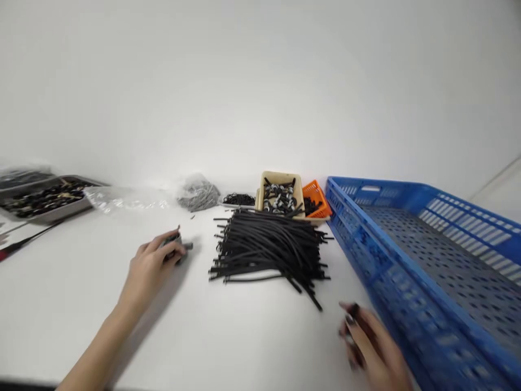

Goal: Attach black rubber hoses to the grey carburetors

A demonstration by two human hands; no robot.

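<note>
My left hand is closed around a small dark grey part, whose stubby end sticks out to the right above the white table. At the lower right, my right hand is blurred, its fingers pinched on a small black piece that I cannot make out clearly. Between the hands lies a pile of black rubber tubes, mostly side by side, with a few ends jutting toward me. The right hand is near the blue crate and apart from the tubes.
A large blue crate takes up the right side. Behind the tubes stand a cream bin of black and silver fittings, an orange basket and a bag of grey pieces. Grey trays and a red-handled tool lie left.
</note>
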